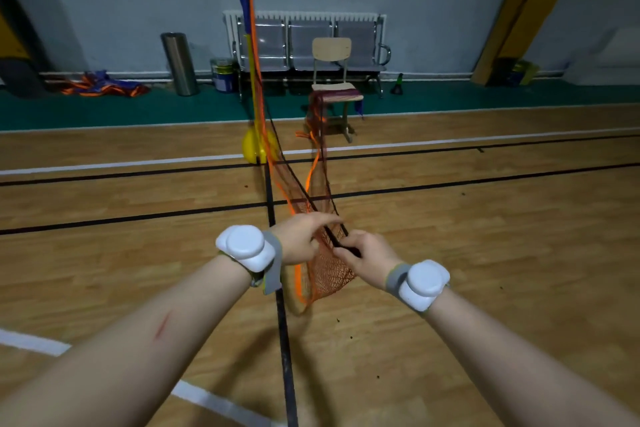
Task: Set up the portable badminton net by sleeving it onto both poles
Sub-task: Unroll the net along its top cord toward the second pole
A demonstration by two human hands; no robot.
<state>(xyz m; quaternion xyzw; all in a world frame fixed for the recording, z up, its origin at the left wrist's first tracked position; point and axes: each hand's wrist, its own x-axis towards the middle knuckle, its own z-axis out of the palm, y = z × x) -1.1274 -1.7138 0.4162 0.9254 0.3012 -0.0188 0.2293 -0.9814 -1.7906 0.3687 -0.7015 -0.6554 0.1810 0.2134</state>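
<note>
An orange-red mesh badminton net (327, 274) with an orange edge band hangs bunched between my hands. It stretches away along the floor toward an upright pole (254, 45) on a yellow base (254, 149); a blue sleeve covers the pole's top. My left hand (301, 239) pinches the net's mesh from the left. My right hand (367, 253) grips a thin black cord or rod at the net's edge. Part of the net also drapes over a wooden chair (334, 80). Both wrists wear white sensor pucks.
A metal bench (311, 42) stands against the back wall in front of a radiator. A steel bin (180, 62), paint buckets (223, 74) and a heap of blue-orange fabric (104, 85) lie along the green strip. Black and white court lines cross the wooden floor.
</note>
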